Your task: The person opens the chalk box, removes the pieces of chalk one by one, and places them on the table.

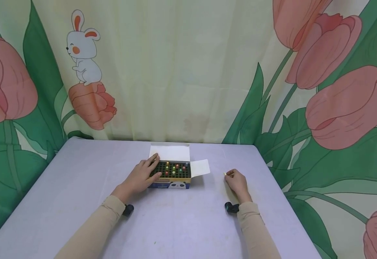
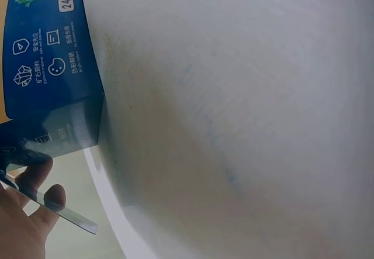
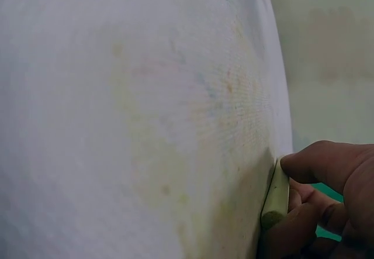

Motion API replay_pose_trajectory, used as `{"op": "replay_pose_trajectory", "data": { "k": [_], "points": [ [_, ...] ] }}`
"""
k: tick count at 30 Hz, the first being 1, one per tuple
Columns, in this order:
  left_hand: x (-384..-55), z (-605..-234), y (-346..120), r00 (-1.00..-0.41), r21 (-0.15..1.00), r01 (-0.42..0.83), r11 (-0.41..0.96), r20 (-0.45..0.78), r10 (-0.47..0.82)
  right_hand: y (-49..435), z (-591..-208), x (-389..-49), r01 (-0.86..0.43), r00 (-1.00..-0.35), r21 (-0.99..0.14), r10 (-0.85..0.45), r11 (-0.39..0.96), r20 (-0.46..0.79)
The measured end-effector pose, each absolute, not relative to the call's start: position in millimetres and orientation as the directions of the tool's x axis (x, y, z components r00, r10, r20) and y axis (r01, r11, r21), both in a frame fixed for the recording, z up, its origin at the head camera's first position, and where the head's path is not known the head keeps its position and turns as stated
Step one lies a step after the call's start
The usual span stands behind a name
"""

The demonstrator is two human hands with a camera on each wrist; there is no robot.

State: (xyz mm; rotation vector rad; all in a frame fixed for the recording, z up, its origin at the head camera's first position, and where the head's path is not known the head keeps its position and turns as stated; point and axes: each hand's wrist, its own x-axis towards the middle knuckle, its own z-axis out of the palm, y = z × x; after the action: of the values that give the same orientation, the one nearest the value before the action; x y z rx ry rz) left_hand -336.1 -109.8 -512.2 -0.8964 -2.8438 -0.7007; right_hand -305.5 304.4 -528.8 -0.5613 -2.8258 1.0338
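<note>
A chalk box [image 1: 170, 184] with a panda on its front sits at mid-table with its lid up. Inside, a black grid [image 1: 182, 176] holds several colored chalk sticks, their ends showing in scattered holes. My left hand [image 1: 139, 175] rests over the box's left end, fingers extended toward the back and thumb across the top near the front edge. To the right of the box, my right hand [image 1: 238, 182] pinches a pale yellow chalk stick [image 3: 276, 203] between thumb and fingers, low over the tablecloth. Part of the grid's left side is hidden under the left hand.
The white lid [image 1: 170, 152] stands raised at the back of the box, and a side flap [image 1: 200, 168] juts out to the right. A pale cloth [image 1: 188, 223] with faint colored smudges covers the table. A tulip-print curtain [image 1: 188, 72] hangs behind the far edge.
</note>
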Motion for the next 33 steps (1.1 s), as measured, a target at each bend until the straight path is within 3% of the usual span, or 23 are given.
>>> {"op": "replay_pose_trajectory", "data": {
  "k": [20,33],
  "points": [
    [-339.0,-514.2,-110.9,-0.823,0.38,0.565,0.733,0.198,0.532,304.7,-518.5,-306.7,0.351,-0.923,-0.631,0.368,0.692,-0.11],
    [-341.3,-515.0,-110.5,-0.818,0.386,0.572,0.724,0.211,0.535,279.6,-449.2,-299.7,0.212,-0.958,-0.716,0.285,0.665,-0.02]
  ]
}}
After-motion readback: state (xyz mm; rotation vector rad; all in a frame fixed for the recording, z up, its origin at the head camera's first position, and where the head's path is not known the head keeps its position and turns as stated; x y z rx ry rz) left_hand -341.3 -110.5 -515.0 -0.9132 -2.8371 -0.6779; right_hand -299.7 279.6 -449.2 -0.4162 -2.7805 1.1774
